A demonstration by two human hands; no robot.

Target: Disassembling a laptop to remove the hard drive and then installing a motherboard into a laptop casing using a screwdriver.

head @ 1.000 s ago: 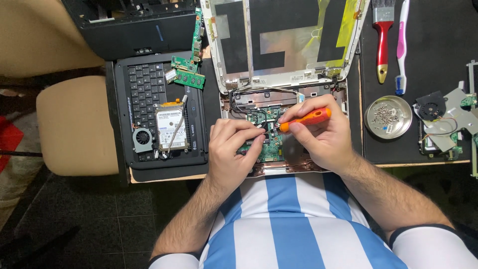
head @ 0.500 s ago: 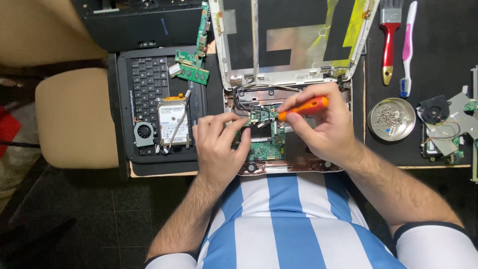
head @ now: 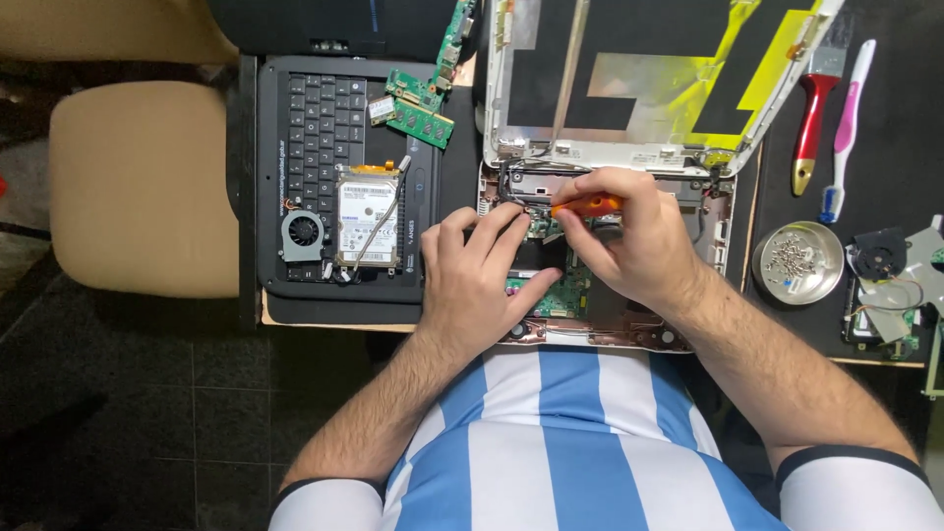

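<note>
Centre frame, the right hand (head: 634, 241) grips an orange-handled screwdriver (head: 587, 206) over the stripped white laptop base (head: 723, 236); the left hand (head: 472, 270), holding nothing, steadies its green circuit board (head: 565, 295), still mounted.

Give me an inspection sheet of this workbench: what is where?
Surface: dark desk, crowded.
Job's things: opened laptop, green board exposed; orange screwdriver.
Clutter: second laptop carrying a fan, drive and loose boards; screw dish; red brush; toothbrush; parts at right.
Hands: left hand on the board; right hand grips the screwdriver.
Cables: black wires by the hinge.
Surroundings: beige chair, dark tile floor.
</note>
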